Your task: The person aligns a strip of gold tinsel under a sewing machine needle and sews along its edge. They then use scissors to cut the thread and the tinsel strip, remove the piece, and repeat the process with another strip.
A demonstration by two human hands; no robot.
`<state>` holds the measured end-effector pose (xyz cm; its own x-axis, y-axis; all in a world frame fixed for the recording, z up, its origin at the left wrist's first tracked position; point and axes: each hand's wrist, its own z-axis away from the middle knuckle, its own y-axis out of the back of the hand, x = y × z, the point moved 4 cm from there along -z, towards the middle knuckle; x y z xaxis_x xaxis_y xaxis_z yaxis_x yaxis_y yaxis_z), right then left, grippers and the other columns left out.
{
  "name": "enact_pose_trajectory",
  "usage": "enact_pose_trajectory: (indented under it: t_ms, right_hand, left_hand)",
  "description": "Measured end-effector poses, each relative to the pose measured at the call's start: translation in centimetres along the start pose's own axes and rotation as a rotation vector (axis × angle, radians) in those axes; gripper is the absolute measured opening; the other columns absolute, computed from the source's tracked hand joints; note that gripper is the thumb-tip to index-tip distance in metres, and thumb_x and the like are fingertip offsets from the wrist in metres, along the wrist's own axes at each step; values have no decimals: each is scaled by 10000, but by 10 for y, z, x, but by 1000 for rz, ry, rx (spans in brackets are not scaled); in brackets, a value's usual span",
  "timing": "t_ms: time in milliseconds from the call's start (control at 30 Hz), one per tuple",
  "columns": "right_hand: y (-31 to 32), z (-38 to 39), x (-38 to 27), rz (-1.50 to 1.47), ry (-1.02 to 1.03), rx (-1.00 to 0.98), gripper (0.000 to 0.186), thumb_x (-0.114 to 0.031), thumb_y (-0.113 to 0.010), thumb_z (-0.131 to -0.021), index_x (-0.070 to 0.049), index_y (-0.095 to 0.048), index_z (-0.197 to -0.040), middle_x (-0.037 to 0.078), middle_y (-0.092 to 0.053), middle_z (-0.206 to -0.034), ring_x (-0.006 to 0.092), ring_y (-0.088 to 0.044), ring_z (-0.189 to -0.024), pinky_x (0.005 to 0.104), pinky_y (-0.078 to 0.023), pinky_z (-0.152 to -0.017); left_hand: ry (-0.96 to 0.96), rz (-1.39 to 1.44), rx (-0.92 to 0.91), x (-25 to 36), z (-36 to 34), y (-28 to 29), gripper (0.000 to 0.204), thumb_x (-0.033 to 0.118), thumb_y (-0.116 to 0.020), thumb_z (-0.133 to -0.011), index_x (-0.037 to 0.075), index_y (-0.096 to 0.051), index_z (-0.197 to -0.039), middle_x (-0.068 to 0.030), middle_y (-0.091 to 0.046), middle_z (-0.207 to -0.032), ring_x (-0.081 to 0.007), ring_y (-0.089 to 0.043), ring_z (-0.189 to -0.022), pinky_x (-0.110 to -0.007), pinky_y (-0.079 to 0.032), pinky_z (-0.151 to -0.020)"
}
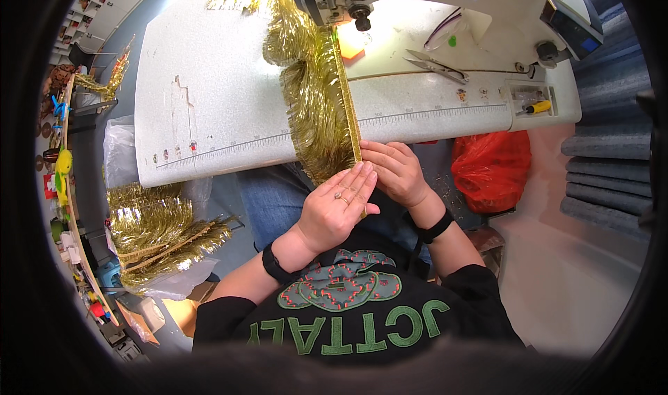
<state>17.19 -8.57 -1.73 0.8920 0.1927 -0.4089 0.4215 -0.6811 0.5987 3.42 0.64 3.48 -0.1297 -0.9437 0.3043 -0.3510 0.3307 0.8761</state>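
A long strip of gold tinsel fringe [316, 109] runs down the white sewing table from under the sewing machine head [337, 2] and over the front edge. Its braided top band lies along the right side, and the shiny strands spread to the left. My left hand [337, 207], with a ring on one finger, is closed on the band just off the table edge. Against its fingertips, my right hand [395, 172] pinches the same band from the right. The lower end of the band is partly hidden under my left hand.
Metal scissors [438, 66] and an orange block [353, 52] lie right of the fringe. A yellow-handled tool [538, 107] sits in a tray recess. Below hang a red plastic bag [490, 169] and, at left, more gold fringe [156, 231] on clear plastic.
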Motion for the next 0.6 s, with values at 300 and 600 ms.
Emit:
enact_pose_trajectory:
  t_ms: [300, 600]
  right_hand:
    - [2, -5, 1, -31, -9, 53, 193, -146, -725, -849, -40, -711, -1009, 90, -739, -1216, 259, -712, -1150, 377, -537, -883]
    - [11, -29, -3, -137, 72, -55, 153, -157, -716, -835, -55, -702, -948, 86, -740, -1189, 258, -718, -1057, 406, -547, -916]
  left_hand:
    - [-49, 42, 34, -2, -4, 7, 538, 322, -730, -922, -23, -669, -1331, -202, -670, -1379, -308, -651, -1297, -423, -530, -1075]
    - [-251, 134, -191, -15, -32, 42, 432, 199, -738, -874, 102, -708, -1293, -68, -636, -1195, -252, -639, -1122, -418, -521, -973]
